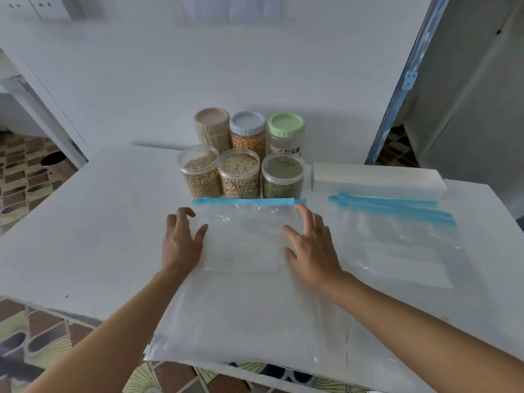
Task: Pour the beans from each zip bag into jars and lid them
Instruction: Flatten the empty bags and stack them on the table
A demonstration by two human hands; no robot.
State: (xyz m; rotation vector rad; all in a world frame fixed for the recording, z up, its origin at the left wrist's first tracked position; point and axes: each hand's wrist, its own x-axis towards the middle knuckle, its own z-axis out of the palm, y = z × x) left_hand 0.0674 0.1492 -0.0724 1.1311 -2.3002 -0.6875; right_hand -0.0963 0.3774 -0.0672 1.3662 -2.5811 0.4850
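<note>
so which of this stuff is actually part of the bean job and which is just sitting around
Part of the job:
- front row jars, filled, no lids
- back row jars, lidded
- empty zip bag under left hand and right hand
- empty bags at right

Lying about:
- white box
- large clear sheet

Glossy clear plastic zip bag (243, 239); matt white table (85, 236).
</note>
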